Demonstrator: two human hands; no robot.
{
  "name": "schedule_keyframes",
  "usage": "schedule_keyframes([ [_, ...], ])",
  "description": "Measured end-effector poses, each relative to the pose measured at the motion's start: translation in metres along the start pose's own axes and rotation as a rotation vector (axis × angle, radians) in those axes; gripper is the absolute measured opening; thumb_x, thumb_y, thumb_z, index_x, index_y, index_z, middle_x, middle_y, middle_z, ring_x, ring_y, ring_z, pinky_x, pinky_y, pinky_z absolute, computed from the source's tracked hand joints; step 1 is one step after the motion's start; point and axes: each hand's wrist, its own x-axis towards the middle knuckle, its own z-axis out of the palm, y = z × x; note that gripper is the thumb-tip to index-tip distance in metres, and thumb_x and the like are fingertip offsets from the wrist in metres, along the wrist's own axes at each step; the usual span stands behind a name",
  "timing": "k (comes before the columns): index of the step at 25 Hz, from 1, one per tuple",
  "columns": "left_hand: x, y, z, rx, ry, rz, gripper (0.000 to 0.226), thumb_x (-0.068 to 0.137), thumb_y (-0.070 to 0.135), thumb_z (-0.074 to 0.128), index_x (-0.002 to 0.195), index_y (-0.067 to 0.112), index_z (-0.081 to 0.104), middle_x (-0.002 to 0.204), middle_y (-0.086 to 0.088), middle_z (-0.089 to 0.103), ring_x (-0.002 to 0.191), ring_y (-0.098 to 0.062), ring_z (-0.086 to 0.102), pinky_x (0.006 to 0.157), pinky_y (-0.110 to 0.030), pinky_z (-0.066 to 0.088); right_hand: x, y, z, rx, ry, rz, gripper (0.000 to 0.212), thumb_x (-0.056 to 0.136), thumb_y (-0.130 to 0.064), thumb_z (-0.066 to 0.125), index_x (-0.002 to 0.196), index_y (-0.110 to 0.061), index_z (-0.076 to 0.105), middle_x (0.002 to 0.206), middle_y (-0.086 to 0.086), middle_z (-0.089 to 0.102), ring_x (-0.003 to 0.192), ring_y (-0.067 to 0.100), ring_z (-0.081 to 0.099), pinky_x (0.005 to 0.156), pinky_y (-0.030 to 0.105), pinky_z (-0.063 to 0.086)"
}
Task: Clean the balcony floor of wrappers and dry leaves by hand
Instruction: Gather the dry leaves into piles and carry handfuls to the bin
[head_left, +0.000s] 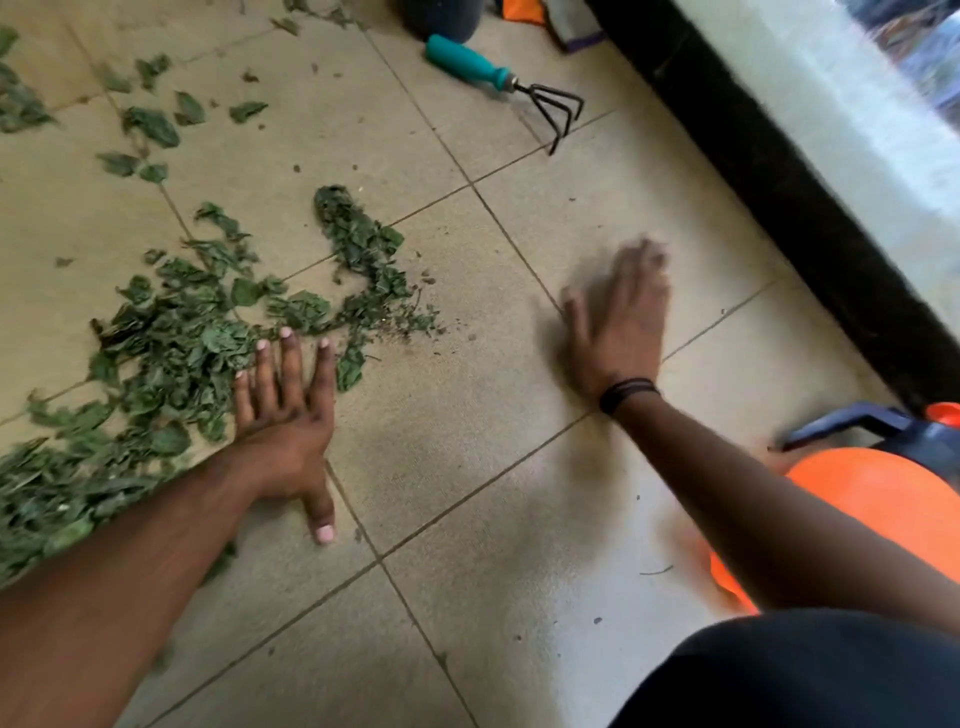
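Green dry leaves (176, 343) lie heaped on the beige tiled floor (457, 467) at the left, with a narrow ridge of leaves (358, 244) running up from the heap. More single leaves are scattered toward the top left. My left hand (285, 415) lies flat on the floor with straight fingers, its fingertips at the heap's right edge. My right hand (623, 322) is blurred, fingers spread and straight, flat over bare tile to the right of the leaves. It holds nothing. No wrappers are visible.
A hand rake with a teal handle (498, 78) lies on the floor at the top. A black wall base (779, 182) runs along the right. An orange sprayer with a dark handle (872, 493) stands at the lower right beside my right arm. A dark pot (441, 21) sits at the top.
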Motion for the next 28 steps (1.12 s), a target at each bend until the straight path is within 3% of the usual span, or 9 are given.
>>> schedule_keyframes([
  [2,-0.001,0.001,0.0,0.002,0.004,0.009,0.187,0.034,0.044,0.101,0.122,0.023,-0.063,0.118,-0.013,-0.073,0.115,-0.04,-0.064,0.102,-0.057,-0.036,0.019,0.05,-0.016,-0.115,0.043,0.357,0.093,0.095,-0.065,0.023,0.158,0.001,0.01,0.166,0.023,0.004,0.154,0.038,0.001,0.126,0.049,0.006],
  [4,-0.002,0.001,0.001,0.006,0.017,0.013,0.188,0.033,0.046,0.101,0.123,0.023,-0.062,0.12,-0.014,-0.072,0.116,-0.04,-0.063,0.101,-0.056,-0.036,0.012,0.06,-0.017,-0.112,-0.081,0.46,0.097,0.093,-0.069,0.016,0.158,0.002,0.008,0.166,0.024,0.004,0.154,0.038,0.001,0.126,0.048,0.006],
  [11,-0.001,-0.004,0.006,-0.005,0.051,0.036,0.188,0.032,0.049,0.1,0.127,0.022,-0.06,0.121,-0.013,-0.072,0.116,-0.038,-0.064,0.103,-0.056,-0.037,-0.079,-0.088,0.029,0.006,-0.492,-0.635,0.09,0.094,-0.074,0.001,0.161,-0.014,-0.008,0.167,0.009,-0.015,0.155,0.023,-0.014,0.126,0.051,0.002],
  [15,0.003,-0.009,0.01,-0.007,0.103,0.037,0.188,0.031,0.054,0.099,0.129,0.023,-0.058,0.122,-0.011,-0.072,0.119,-0.036,-0.063,0.101,-0.052,-0.039,-0.016,-0.087,0.034,0.168,-0.234,-0.242,0.086,0.098,-0.069,0.018,0.161,-0.013,0.001,0.167,0.007,-0.008,0.155,0.022,-0.005,0.126,0.051,0.005],
  [17,0.005,-0.01,0.012,0.002,0.129,0.041,0.188,0.031,0.057,0.098,0.129,0.022,-0.058,0.124,-0.011,-0.071,0.121,-0.036,-0.062,0.105,-0.054,-0.036,0.022,-0.084,0.039,0.035,-0.299,-0.124,0.093,0.093,-0.073,0.009,0.161,-0.01,-0.002,0.168,0.011,-0.008,0.155,0.025,-0.007,0.126,0.052,0.007],
  [20,0.008,-0.013,0.014,-0.005,0.173,0.047,0.189,0.03,0.06,0.097,0.131,0.022,-0.057,0.126,-0.012,-0.07,0.122,-0.036,-0.062,0.108,-0.057,-0.033,0.013,-0.125,0.056,-0.151,-0.405,-0.442,0.089,0.095,-0.07,-0.001,0.16,-0.01,-0.008,0.166,0.014,-0.015,0.154,0.027,-0.015,0.126,0.05,0.002],
  [23,0.011,-0.016,0.016,0.0,0.217,0.061,0.19,0.026,0.062,0.097,0.135,0.022,-0.054,0.13,-0.013,-0.068,0.125,-0.036,-0.06,0.112,-0.059,-0.029,-0.024,-0.162,0.06,0.073,-0.505,-0.745,0.085,0.098,-0.066,0.01,0.161,-0.008,0.009,0.168,0.015,0.003,0.156,0.027,0.002,0.125,0.049,0.013],
  [26,0.016,-0.018,0.019,0.014,0.266,0.068,0.189,0.027,0.064,0.096,0.137,0.021,-0.052,0.131,-0.011,-0.068,0.125,-0.035,-0.06,0.113,-0.059,-0.027,0.0,-0.174,0.056,0.32,-0.321,-0.608,0.074,0.099,-0.062,0.028,0.152,-0.01,0.034,0.161,0.014,0.029,0.145,0.028,0.033,0.117,0.052,0.033],
  [28,0.016,-0.02,0.022,-0.023,0.298,0.084,0.188,0.028,0.064,0.095,0.137,0.024,-0.052,0.131,-0.008,-0.068,0.125,-0.033,-0.06,0.112,-0.056,-0.03,0.039,-0.186,0.055,0.269,-0.337,-0.557,0.074,0.101,-0.062,0.029,0.157,-0.014,0.026,0.166,0.012,0.018,0.147,0.029,0.03,0.119,0.049,0.03],
])
